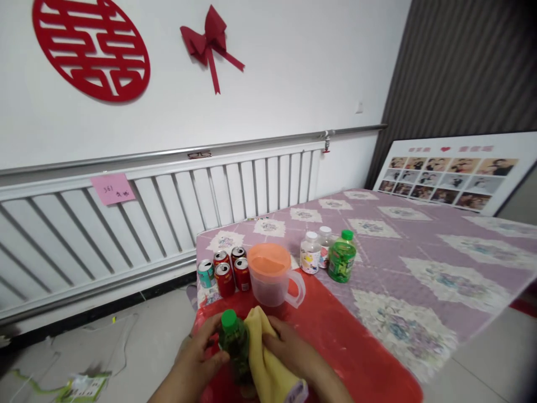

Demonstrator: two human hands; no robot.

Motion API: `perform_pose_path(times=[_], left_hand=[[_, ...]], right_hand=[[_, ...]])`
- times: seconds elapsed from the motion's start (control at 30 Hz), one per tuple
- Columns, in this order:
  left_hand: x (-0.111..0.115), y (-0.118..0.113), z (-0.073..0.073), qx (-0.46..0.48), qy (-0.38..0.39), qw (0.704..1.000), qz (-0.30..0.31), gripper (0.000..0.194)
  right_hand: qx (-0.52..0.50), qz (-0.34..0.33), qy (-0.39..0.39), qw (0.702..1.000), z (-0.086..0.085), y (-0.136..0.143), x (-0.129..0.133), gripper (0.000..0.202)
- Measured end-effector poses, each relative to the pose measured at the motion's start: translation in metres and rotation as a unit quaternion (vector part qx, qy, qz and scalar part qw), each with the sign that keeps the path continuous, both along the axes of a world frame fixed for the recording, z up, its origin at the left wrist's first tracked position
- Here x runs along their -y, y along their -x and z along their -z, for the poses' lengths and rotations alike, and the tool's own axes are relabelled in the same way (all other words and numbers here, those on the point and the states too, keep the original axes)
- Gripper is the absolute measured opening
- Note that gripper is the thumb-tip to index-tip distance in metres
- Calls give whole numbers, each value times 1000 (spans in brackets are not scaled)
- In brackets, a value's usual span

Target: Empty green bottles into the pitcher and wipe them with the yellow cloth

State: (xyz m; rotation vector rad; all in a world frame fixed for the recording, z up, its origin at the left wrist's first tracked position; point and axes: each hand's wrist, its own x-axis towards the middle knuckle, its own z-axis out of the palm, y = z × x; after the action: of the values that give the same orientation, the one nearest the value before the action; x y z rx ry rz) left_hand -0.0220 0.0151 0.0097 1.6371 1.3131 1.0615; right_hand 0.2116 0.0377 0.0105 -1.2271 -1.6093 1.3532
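Observation:
Near the bottom centre, my left hand (201,355) is wrapped round the left side of a green bottle (237,347) with a green cap, held roughly upright. My right hand (289,347) grips a yellow cloth (266,364) that lies against the bottle's right side. Both are over a red sheet (344,341) on the table. Just beyond my hands stands a clear pitcher (271,288) with an orange lid. Left of it are several red cans (225,280) and a teal can (206,273).
Two white-capped bottles (310,254) and another green-capped bottle (342,257) stand right of the pitcher on the flowered tablecloth (377,226). A radiator (176,212) runs along the wall behind. A photo board (444,173) leans at the back right. A power strip (86,387) lies on the floor.

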Motion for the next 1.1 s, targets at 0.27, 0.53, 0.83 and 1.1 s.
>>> perform_pose_path(times=[0.27, 0.53, 0.83, 1.1], left_hand=[[4, 8, -2, 2, 21, 997, 76, 58], [11, -15, -1, 8, -12, 998, -56, 67], [8, -20, -19, -69, -42, 997, 8, 54], [8, -16, -30, 23, 71, 991, 109, 71]], right_hand=[[-25, 48, -18, 998, 12, -6, -1, 46], [-137, 35, -3, 990, -5, -1, 5, 49], [36, -11, -35, 999, 17, -5, 3, 46], [33, 55, -46, 997, 11, -13, 11, 49]])
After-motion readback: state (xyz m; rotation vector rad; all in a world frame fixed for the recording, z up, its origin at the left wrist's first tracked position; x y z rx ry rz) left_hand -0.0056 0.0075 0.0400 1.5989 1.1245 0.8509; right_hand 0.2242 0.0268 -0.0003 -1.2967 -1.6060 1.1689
